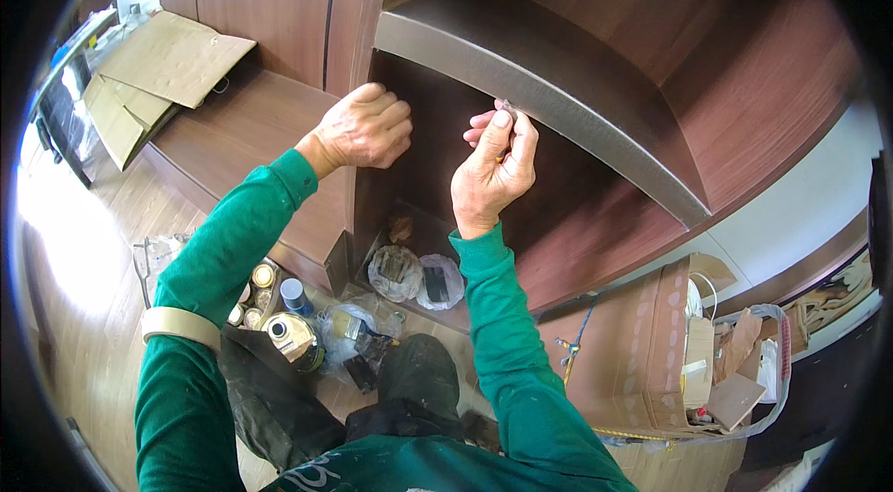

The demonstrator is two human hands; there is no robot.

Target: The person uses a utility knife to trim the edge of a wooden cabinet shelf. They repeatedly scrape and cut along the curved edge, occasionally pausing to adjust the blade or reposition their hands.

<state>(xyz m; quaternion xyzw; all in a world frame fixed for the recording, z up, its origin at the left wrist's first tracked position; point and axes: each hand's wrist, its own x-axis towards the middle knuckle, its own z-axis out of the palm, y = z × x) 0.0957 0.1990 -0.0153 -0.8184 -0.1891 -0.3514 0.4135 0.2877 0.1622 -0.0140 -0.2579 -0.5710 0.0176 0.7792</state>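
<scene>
My right hand [493, 166] is raised at the front edge of a dark brown shelf [549, 87] with a metallic-looking band. Its thumb and forefinger pinch something small at that edge, too small to name. A speck of orange-yellow shows in the same palm. Closed into a fist, my left hand [367, 126] is level with it, before the upright cabinet side left of the opening; whatever it may hold is hidden. A roll of masking tape [181, 326] is worn around my left green sleeve.
Cardboard sheets [177, 55] lie on a low brown bench [251, 125] to the left. Several cans, including an open one [290, 339], stand on the floor near my legs. Plastic-wrapped items [395, 273] sit under the shelf. At right is a large cardboard box [633, 352] beside a debris-filled bag [784, 352].
</scene>
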